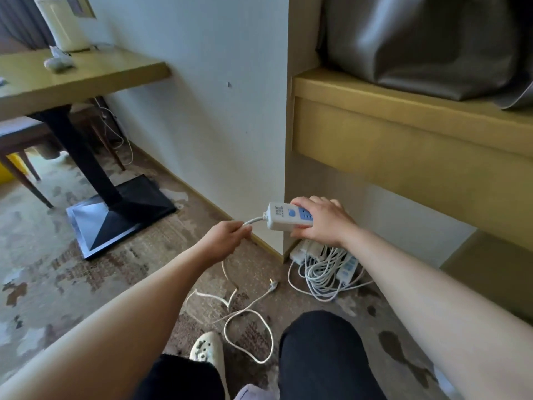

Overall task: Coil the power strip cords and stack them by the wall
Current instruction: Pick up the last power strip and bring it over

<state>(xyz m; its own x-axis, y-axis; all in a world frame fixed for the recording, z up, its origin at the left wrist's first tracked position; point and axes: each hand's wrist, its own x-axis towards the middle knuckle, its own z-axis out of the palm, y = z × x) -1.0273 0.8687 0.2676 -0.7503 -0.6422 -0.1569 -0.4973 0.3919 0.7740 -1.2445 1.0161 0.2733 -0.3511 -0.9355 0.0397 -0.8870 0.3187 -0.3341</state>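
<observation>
White power strip (288,220) sits gripped in my right hand (320,223) just above the coiled pile (326,269), left hand (227,236) pinching its limp cord (253,221), which looks light and floppy, best gathered near the strip.

- My right hand (320,222) is out in front of me, forearm bare and reaching in from the lower right, fingers and thumb curled round the end of the power strip (285,217).
- My left hand (227,236) sits lower and to the left — arm bare, stretched forward from the bottom left corner.
- Its fingertips pinch the cord (253,220) just beside where it leaves the strip.
- Both wrists are fairly straight — the two hands close together but apart.
</observation>
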